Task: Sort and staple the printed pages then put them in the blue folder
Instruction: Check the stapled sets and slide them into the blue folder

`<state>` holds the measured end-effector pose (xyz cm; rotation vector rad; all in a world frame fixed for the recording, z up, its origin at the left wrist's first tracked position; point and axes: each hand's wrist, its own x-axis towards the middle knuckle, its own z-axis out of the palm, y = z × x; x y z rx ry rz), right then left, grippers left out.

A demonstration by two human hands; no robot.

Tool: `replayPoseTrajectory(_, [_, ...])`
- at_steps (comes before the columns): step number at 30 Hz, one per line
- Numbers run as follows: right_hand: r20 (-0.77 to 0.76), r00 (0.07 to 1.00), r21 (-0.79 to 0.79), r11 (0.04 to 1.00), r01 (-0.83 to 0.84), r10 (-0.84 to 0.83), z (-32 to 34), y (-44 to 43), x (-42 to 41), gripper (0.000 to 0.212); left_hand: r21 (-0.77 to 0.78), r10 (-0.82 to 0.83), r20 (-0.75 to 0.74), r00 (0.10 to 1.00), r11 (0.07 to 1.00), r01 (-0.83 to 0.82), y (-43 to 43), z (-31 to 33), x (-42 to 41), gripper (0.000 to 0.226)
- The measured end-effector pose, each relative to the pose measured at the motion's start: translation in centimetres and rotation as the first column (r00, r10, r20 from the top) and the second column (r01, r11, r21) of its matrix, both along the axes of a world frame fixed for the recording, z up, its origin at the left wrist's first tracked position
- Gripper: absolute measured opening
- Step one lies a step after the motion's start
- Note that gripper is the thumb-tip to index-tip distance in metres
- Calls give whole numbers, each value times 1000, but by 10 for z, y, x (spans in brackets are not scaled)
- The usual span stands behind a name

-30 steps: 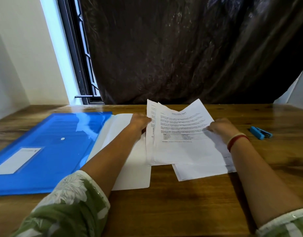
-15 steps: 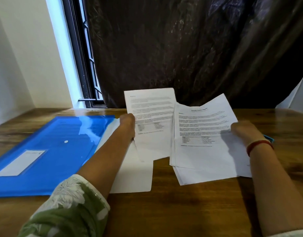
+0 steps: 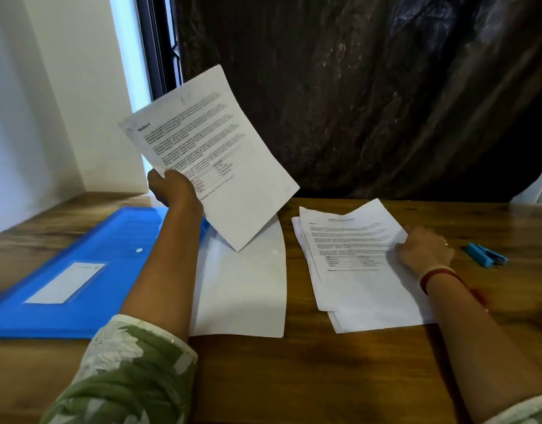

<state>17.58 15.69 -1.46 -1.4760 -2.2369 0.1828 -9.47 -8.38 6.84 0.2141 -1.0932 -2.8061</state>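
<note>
The left hand [image 3: 174,191] is held up above the counter [image 3: 324,377], arm stretched forward, gripping one tilted printed page [image 3: 220,154] by its edge. The right hand [image 3: 425,249] lies on the right edge of the stack of pages [image 3: 349,270] on the counter — its fingers are hidden, so whether it presses or pinches cannot be told. The blue folder [image 3: 80,255] lies flat at the left, partly behind the forearm. The print is too blurred to read.

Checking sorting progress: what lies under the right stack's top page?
More white sheets lie fanned beneath the top page, edges showing at its left and bottom. Their print is covered; the right hand hides the right edge.
</note>
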Motion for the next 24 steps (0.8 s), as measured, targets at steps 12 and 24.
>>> replayPoseTrajectory(12, [-749,489,-209,540,-816,448,34,-71,-41,38,-602,-510,152,847,631,489,11,7,26,20])
replayPoseTrajectory(24, [-936,353,-298,575,-762,-18,38,-14,-3,26,-372,-805,169,569,483,793,56,-35,50,58])
